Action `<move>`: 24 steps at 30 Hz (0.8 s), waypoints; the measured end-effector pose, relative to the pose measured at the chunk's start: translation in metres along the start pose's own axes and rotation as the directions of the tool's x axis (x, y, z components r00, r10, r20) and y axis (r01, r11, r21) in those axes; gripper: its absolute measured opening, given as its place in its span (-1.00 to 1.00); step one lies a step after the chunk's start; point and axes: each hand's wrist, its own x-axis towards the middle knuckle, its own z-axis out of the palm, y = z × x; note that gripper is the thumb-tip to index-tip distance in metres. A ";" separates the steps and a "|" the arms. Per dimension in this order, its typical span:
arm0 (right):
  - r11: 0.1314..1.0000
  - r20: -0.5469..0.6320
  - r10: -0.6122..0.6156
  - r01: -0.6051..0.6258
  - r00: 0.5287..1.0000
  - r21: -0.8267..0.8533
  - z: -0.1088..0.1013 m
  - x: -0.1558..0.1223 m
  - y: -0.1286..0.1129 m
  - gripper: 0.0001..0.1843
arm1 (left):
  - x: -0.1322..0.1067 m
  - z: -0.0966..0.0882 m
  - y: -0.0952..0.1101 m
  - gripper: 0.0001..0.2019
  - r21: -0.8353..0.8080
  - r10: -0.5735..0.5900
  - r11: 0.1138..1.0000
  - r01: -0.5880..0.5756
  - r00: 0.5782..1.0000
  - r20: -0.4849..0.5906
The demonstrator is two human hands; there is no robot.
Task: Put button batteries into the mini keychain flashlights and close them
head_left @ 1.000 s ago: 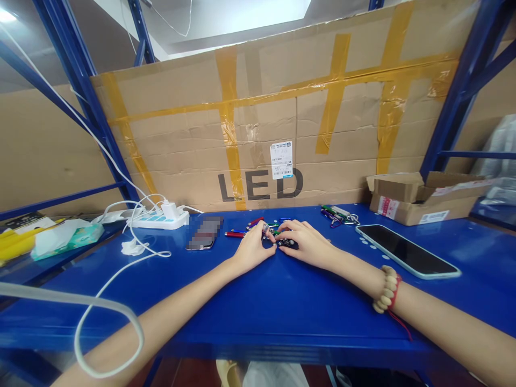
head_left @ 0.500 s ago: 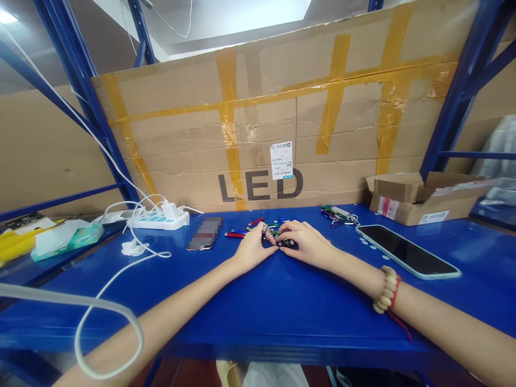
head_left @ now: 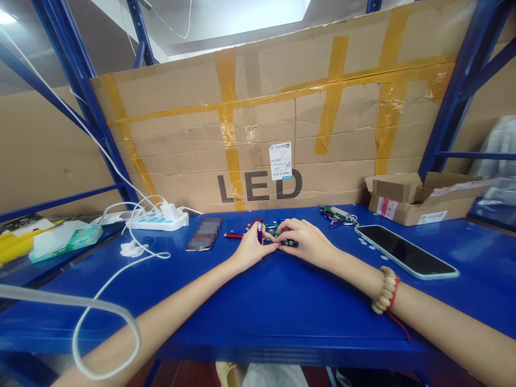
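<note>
Over the middle of the blue tabletop, my left hand (head_left: 250,250) is closed, with a small purple metal tube (head_left: 260,232) with silver bands standing up between thumb and fingers. Its fingertips meet those of my right hand (head_left: 308,243), which is curled around a short black tube (head_left: 289,243) with a shiny round spot. Just behind the hands lie several thin coloured metal tubes, among them a red one (head_left: 233,235); green and blue ones show partly. My fingers cover some of the pile, and the exact kind of the tubes is too small to tell.
Right of the pile are more tubes with metal rings (head_left: 338,215), a large phone (head_left: 407,251) and an open cardboard box (head_left: 427,199). On the left are another phone (head_left: 204,234), a power strip (head_left: 161,219) and a looping white cable (head_left: 108,306). Taped cardboard (head_left: 258,134) walls the back.
The purple tube in my left hand has turned upright and shows more clearly. Both hands stay nearly in place, and the view has shifted very slightly.
</note>
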 end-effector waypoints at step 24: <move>0.966 -0.262 0.180 -0.120 0.948 0.228 -0.007 0.000 -0.013 -0.86 | -0.003 -0.002 0.010 -0.75 0.201 0.195 0.959 -0.197 0.980 0.032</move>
